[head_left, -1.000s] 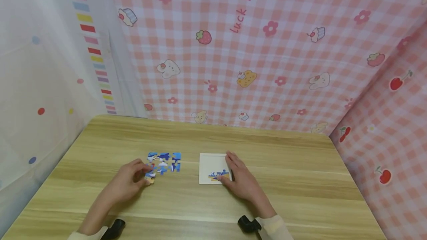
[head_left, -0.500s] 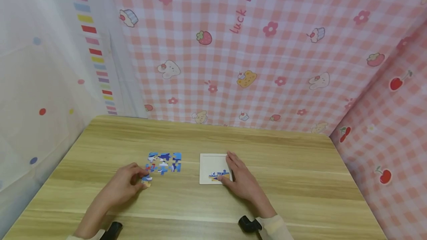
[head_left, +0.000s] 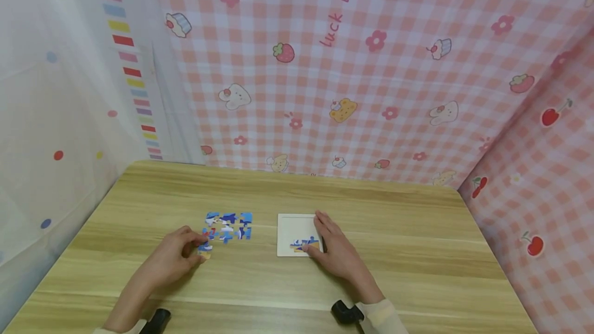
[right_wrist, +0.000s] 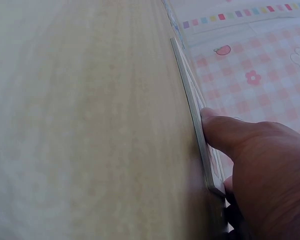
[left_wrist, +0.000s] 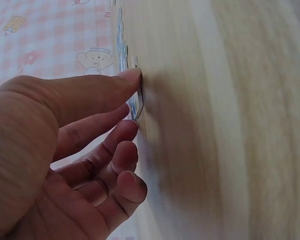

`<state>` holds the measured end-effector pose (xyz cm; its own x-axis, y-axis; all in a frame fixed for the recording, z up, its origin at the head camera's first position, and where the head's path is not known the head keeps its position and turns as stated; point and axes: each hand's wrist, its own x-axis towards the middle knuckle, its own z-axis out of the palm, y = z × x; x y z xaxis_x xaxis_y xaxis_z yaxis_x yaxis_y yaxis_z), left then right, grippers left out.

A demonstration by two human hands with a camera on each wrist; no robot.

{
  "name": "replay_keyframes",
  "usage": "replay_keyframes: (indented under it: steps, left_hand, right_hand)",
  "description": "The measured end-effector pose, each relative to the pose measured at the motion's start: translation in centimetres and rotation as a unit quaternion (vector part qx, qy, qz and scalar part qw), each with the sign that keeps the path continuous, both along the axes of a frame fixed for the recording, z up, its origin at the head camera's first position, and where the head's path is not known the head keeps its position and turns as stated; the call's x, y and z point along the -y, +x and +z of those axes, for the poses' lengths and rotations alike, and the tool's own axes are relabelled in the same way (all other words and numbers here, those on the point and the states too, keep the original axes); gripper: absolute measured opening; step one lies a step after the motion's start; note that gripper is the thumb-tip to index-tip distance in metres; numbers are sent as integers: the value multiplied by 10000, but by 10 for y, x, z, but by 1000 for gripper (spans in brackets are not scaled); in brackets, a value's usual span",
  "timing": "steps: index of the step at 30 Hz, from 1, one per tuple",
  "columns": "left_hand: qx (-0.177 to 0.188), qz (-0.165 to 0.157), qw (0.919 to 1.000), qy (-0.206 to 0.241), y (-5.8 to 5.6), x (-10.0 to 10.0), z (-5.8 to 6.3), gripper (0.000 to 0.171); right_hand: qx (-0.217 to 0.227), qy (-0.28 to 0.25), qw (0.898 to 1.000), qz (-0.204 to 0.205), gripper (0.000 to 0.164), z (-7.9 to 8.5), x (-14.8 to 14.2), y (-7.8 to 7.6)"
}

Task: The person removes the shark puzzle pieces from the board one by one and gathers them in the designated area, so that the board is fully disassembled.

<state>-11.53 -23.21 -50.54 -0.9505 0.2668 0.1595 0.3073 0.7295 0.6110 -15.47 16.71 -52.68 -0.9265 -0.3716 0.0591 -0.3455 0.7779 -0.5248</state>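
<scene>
My left hand (head_left: 168,257) pinches a blue, white and yellow jigsaw piece (head_left: 204,247) between thumb and fingers, low over the table at the left. In the left wrist view the piece (left_wrist: 139,102) appears edge-on at the fingertips. Just beyond lie several blue jigsaw pieces (head_left: 228,218) laid out close together. At the middle stands a white puzzle tray (head_left: 287,226), flat on the table, with a few joined blue and yellow pieces (head_left: 298,245) in its lower right. My right hand (head_left: 341,257) holds the tray's right side, its thumb over the joined pieces, partly hiding them.
The wooden table (head_left: 260,293) reaches back to a pink checked cloth (head_left: 315,133). White cloth (head_left: 60,117) with dots hangs at the left, and another checked cloth (head_left: 547,169) at the right. A black camera mount (head_left: 347,312) sits at the right wrist.
My left hand has drawn slightly left and toward me with the pinched piece, away from the other pieces, then shifted barely at all. The right hand and tray stay in place.
</scene>
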Motion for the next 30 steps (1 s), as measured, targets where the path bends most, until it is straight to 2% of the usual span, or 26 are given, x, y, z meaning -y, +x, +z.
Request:
replay_keyframes:
  steps: [4, 8, 13, 22, 30]
  left_hand:
    - [4, 3, 10000, -28, 0, 0, 1, 32]
    - [-155, 19, 9999, -64, -3, -8, 6, 34]
    - [-219, -150, 9996, 70, -13, -28, 13, 32]
    - [16, -635, 9972, 390, -27, -67, 15, 27]
    - [-60, -705, 9958, 587, -35, -99, 13, 26]
  right_hand:
    - [10, 30, 10000, -1, 82, -1, 1, 0]
    - [-52, 13, 10000, 6, 81, -1, 1, 0]
    - [10, 47, 10000, -52, 80, -2, -1, 0]
    - [12, 1, 10000, -9, 80, 0, -2, 1]
    - [94, -47, 9999, 31, 78, 5, -4, 0]
